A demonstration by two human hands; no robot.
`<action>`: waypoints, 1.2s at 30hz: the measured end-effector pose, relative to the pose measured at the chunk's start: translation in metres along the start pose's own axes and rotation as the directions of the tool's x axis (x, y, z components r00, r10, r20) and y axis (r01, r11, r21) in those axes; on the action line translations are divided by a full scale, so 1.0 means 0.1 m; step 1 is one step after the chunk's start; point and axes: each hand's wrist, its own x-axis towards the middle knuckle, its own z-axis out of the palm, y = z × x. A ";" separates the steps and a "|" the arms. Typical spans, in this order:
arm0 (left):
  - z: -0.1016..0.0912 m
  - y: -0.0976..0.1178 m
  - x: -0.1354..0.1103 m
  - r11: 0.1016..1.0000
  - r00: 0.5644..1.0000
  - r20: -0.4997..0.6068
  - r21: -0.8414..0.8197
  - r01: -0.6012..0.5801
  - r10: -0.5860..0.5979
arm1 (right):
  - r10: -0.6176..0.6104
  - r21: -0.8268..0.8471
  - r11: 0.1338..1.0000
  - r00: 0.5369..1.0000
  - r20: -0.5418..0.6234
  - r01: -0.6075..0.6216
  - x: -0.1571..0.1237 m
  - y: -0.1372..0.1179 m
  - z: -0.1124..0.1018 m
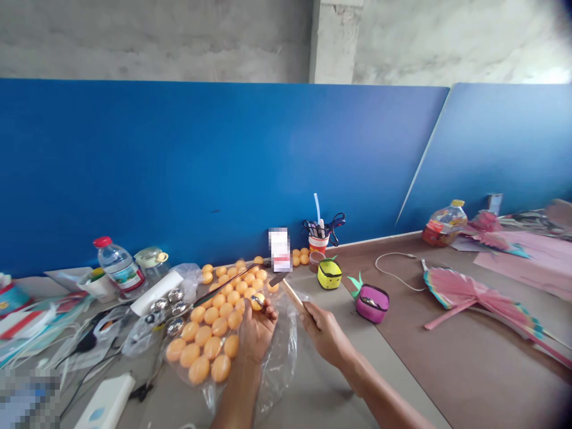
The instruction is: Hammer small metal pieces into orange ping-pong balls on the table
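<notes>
My left hand (259, 328), palm up, has its fingers curled around a small orange ball (256, 301) with a silvery, dark-marked patch on it. In my right hand (324, 330) is a wooden-handled tool (292, 295), gripped by the handle. Its dark flat head points left, a little above and to the right of the ball; whether they touch I cannot tell. Under and left of my left hand, many orange balls (204, 335) lie in rows in a clear plastic bag (281, 357). A long dark strip (223, 286) crosses over the rows.
Silver balls (179, 308), a white roll (157, 293), a water bottle (120, 268) and cables crowd the left. Behind stand a pixelated white card (280, 253) and a pen cup (319, 244). Yellow (329, 274) and purple (372, 302) pouches and a pink fan (480, 298) lie right.
</notes>
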 end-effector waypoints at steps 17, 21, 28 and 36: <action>-0.04 -0.03 0.00 0.998 0.992 0.115 0.053 0.036 -0.042 | -0.004 -0.022 1.000 0.998 0.068 0.006 -0.01 -0.04 0.00; -0.04 -0.04 -0.01 0.996 0.992 0.111 0.078 0.051 -0.059 | -0.011 -0.030 0.999 0.997 0.071 0.013 -0.01 -0.06 0.00; -0.09 -0.05 0.03 0.998 0.990 0.132 0.040 0.054 -0.059 | -0.036 -0.021 0.999 0.998 0.056 0.037 -0.02 -0.06 0.00; -0.06 -0.08 0.02 0.995 0.996 0.066 0.076 -0.058 0.053 | -0.039 -0.023 0.999 0.998 0.054 0.040 -0.03 -0.10 -0.01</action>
